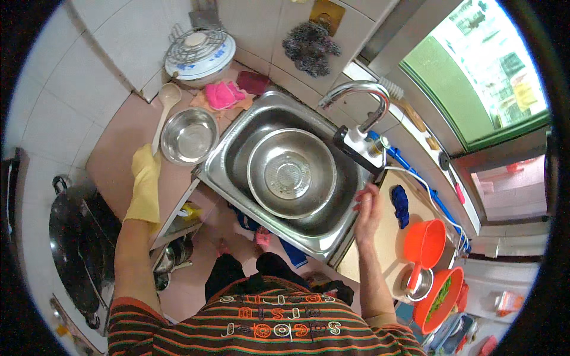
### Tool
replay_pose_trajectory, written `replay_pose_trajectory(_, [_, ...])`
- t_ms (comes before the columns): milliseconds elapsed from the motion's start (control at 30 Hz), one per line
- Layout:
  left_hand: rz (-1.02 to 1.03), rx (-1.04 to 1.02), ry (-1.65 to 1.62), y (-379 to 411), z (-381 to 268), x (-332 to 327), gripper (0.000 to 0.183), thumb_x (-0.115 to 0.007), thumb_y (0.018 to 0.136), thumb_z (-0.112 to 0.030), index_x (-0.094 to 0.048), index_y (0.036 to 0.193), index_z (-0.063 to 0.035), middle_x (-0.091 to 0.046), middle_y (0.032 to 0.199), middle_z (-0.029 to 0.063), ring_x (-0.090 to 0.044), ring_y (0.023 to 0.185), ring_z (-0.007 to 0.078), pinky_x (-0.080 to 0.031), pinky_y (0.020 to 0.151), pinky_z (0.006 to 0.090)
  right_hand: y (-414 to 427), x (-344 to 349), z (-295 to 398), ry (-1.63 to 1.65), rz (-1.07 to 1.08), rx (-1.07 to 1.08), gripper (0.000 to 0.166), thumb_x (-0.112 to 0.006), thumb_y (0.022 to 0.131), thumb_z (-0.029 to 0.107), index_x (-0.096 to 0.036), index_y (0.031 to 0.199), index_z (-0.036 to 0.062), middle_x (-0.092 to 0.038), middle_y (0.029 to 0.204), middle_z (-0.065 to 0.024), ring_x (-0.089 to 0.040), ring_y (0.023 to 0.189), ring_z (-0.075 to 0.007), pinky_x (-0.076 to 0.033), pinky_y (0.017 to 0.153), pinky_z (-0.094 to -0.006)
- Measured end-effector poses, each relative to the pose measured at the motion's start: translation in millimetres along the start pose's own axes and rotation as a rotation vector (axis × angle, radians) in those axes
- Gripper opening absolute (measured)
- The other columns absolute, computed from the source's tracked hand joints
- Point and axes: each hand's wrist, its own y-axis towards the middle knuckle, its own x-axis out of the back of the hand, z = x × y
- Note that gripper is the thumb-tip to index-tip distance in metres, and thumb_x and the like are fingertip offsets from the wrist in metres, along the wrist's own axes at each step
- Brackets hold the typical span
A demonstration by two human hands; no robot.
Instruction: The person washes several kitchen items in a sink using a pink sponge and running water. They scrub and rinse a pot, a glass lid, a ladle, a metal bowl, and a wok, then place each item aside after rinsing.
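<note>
My left hand (147, 167), in a yellow rubber glove, is closed on the handle of a pale ladle (169, 94) over the pink counter. Just right of it stands a small steel bowl (189, 135). A large steel basin (291, 173) with a little water in the bottom sits inside the stainless sink (240, 118). My bare right hand (368, 209) is over the sink's right rim, fingers apart, holding nothing. The curved chrome faucet (383, 95) rises behind the sink, its spout pointing to the left.
A lidded pot (200, 60) and a pink cloth (225, 95) stand behind the small bowl. On the right are a blue cloth (400, 207), a red dipper (425, 242) and a red basin (438, 300) with green vegetables. A black wok (73, 249) lies at left.
</note>
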Motion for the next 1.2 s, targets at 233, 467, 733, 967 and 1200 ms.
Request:
replay_pose_trajectory(233, [-0.136, 0.077, -0.280, -16.1, 40.8, -10.3, 0.027, -0.066, 0.088, -0.015, -0.057, 0.109, -0.0007, -0.065, 0.100, 0.0231, -0.062, 0.098, 0.0444, -0.049, 0.085, 0.0501, 64.5, 20.5, 41.2, -0.181, -0.020, -0.047, 0.036, -0.048, 0.105, 0.034, -0.062, 0.093, 0.0041, -0.056, 0.068, -0.0015, -0.052, 0.059, -0.0081, -0.041, 0.051, -0.0242])
replay_pose_trajectory(467, [-0.137, 0.123, -0.767, -128.1, 6.9, 73.8, 0.025, -0.059, 0.094, -0.012, -0.049, 0.114, -0.0001, -0.052, 0.096, 0.0110, -0.055, 0.075, 0.0230, -0.048, 0.075, 0.0378, 77.1, 14.7, 39.3, -0.168, 0.037, -0.085, 0.035, -0.049, 0.105, 0.031, -0.061, 0.084, 0.0050, -0.052, 0.063, 0.0019, -0.045, 0.053, -0.0052, -0.036, 0.048, -0.0223])
replay_pose_trajectory(733, [0.727, 0.240, -1.508, -190.6, -104.7, 122.2, 0.019, -0.060, 0.093, -0.009, -0.053, 0.110, -0.0046, -0.049, 0.081, 0.0005, -0.049, 0.064, 0.0091, -0.050, 0.057, 0.0259, 80.0, -7.6, 43.9, -0.036, 0.000, -0.139, 0.034, -0.053, 0.104, 0.031, -0.061, 0.083, 0.0052, -0.052, 0.063, 0.0024, -0.046, 0.052, -0.0055, -0.036, 0.046, -0.0218])
replay_pose_trajectory(967, [1.073, 0.396, -1.601, -186.3, -149.3, 81.4, 0.016, -0.063, 0.092, -0.019, -0.053, 0.098, -0.0085, -0.051, 0.079, -0.0025, -0.048, 0.063, 0.0053, -0.051, 0.057, 0.0271, 80.9, -31.6, 51.8, -0.046, -0.085, -0.111, 0.035, -0.053, 0.104, 0.029, -0.062, 0.083, 0.0026, -0.055, 0.064, -0.0001, -0.050, 0.054, -0.0069, -0.040, 0.050, -0.0229])
replay_pose_trajectory(1200, [0.972, 0.268, -1.202, -175.6, -172.5, 76.4, 0.020, -0.062, 0.089, -0.023, -0.053, 0.100, -0.0086, -0.055, 0.082, 0.0006, -0.053, 0.063, 0.0095, -0.051, 0.057, 0.0272, 34.8, -146.1, 0.7, -0.293, -0.138, 0.309, 0.029, -0.071, 0.085, 0.012, -0.060, 0.110, 0.0022, -0.064, 0.094, -0.0168, -0.063, 0.086, -0.0278, -0.052, 0.078, -0.0367])
